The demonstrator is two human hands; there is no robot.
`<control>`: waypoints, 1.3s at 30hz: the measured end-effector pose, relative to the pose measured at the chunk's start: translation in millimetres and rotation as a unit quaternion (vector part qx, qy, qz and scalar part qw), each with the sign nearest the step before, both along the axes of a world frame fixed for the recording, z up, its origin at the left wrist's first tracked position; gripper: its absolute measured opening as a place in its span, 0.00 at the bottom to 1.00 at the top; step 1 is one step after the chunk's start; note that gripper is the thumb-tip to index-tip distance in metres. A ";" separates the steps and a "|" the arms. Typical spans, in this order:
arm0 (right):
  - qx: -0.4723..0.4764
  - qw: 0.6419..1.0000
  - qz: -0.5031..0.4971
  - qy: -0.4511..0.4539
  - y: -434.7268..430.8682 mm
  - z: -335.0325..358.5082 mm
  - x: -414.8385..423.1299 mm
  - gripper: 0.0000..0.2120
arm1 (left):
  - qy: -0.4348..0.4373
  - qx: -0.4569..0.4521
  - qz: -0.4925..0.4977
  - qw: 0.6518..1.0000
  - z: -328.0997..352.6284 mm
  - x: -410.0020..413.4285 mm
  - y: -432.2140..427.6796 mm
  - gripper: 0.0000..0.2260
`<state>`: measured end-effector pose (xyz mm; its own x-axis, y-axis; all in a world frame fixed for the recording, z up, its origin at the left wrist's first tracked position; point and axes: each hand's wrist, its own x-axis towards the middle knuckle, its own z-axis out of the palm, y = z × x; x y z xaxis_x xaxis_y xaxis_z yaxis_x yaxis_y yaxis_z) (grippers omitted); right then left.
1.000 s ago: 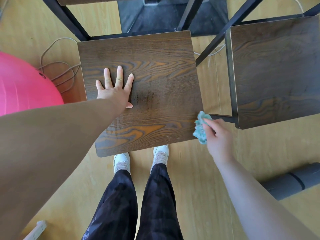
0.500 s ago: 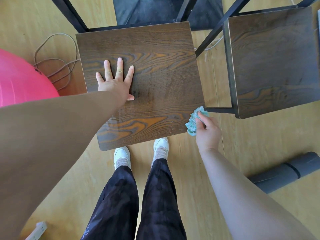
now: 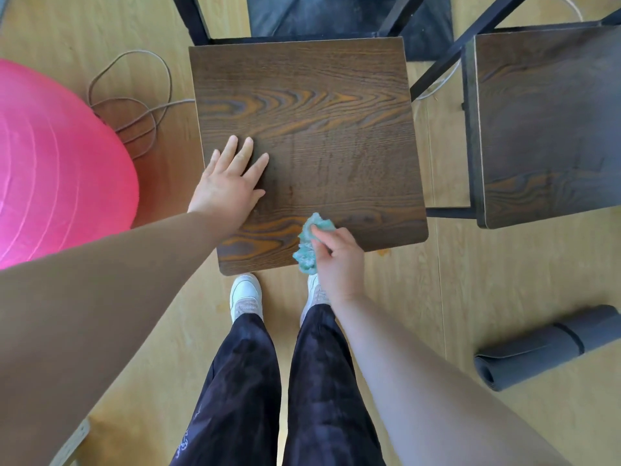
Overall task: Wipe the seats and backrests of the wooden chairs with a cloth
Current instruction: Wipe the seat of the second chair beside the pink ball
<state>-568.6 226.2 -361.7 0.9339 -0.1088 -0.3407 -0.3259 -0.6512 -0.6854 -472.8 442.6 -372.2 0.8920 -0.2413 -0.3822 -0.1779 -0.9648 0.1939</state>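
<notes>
Our right hand (image 3: 339, 260) pinches the bunched cloth (image 3: 311, 245) at the 6 o'clock edge of the seat (image 3: 319, 112), fingers curled round it. Our left hand (image 3: 232, 186) lies flat on the seat at 8 o'clock, fingers straight and slightly spread. A second seat (image 3: 551, 122) stands apart at 3 o'clock. A pink ball (image 3: 57, 163) sits at 9 o'clock, a cord (image 3: 134, 102) at 10, a rolled mat (image 3: 551, 344) on the floor (image 3: 420, 331) at 4

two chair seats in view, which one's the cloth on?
The middle seat: right hand holds the cloth at its near edge, left hand lies flat on it. Neither hand touches the right seat.
</notes>
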 end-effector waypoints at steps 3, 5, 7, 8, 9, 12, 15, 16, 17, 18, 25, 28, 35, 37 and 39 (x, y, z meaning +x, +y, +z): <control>0.021 0.996 0.080 0.017 39.6 1.9 -3.9 0.12 | -0.020 -0.031 0.029 0.999 -5.3 -22.1 15.9 0.27; 0.045 0.990 0.134 0.026 64.2 0.6 -5.6 0.12 | -0.022 -0.043 0.032 0.998 -7.6 -28.5 22.8 0.27; 0.049 0.983 0.173 0.038 78.2 0.4 -6.1 0.11 | -0.017 -0.045 0.021 0.999 -7.5 -28.8 26.2 0.27; 0.048 0.980 0.186 0.049 80.1 1.2 -5.5 0.12 | -0.010 -0.042 0.016 0.999 -7.1 -27.9 27.6 0.28; 0.049 0.977 0.198 0.059 78.8 2.8 -4.3 0.12 | -0.001 -0.040 0.011 0.999 -6.7 -26.6 29.1 0.29; 0.073 0.970 0.223 0.063 61.7 12.6 1.5 0.12 | 0.006 -0.044 0.003 0.999 -5.0 -24.2 34.6 0.30; 0.092 0.983 0.160 0.021 25.5 21.2 20.1 0.11 | -0.007 -0.055 0.006 0.998 -3.6 -21.3 39.8 0.29; 0.085 0.987 0.133 0.012 9.1 23.0 30.9 0.11 | -0.006 -0.053 0.007 0.999 -3.4 -20.3 41.3 0.29; 0.072 0.992 0.107 0.004 -8.7 25.2 43.8 0.12 | -0.005 -0.052 0.009 0.999 -3.7 -20.0 42.9 0.29; 0.056 0.995 0.079 0.000 -27.5 27.1 58.7 0.12 | -0.006 -0.055 0.011 0.998 -4.4 -20.3 44.8 0.29; -0.035 0.995 -0.092 -0.008 -110.2 16.4 165.9 0.11 | -0.025 -0.088 0.015 0.996 -10.2 -25.3 52.6 0.30; -0.065 0.993 -0.098 -0.003 -100.9 6.6 189.0 0.12 | -0.025 -0.094 0.020 0.995 -10.4 -24.6 52.3 0.30; -0.068 0.998 -0.007 -0.010 -34.3 3.8 206.1 0.13 | -0.026 -0.096 0.039 0.994 -9.9 -24.2 45.8 0.30; -0.058 0.998 0.024 -0.009 -19.7 6.3 209.8 0.13 | -0.030 -0.081 0.036 0.996 -9.2 -23.7 44.1 0.30; -0.052 0.997 0.055 0.006 -5.3 8.7 215.2 0.13 | -0.038 -0.077 0.038 0.996 -8.3 -24.2 41.6 0.29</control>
<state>-353.5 220.9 -353.0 0.9378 -0.0408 -0.3447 -0.2564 -0.7508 -0.6087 -497.0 484.2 -380.4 0.9351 -0.2223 -0.2760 -0.1249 -0.9356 0.3302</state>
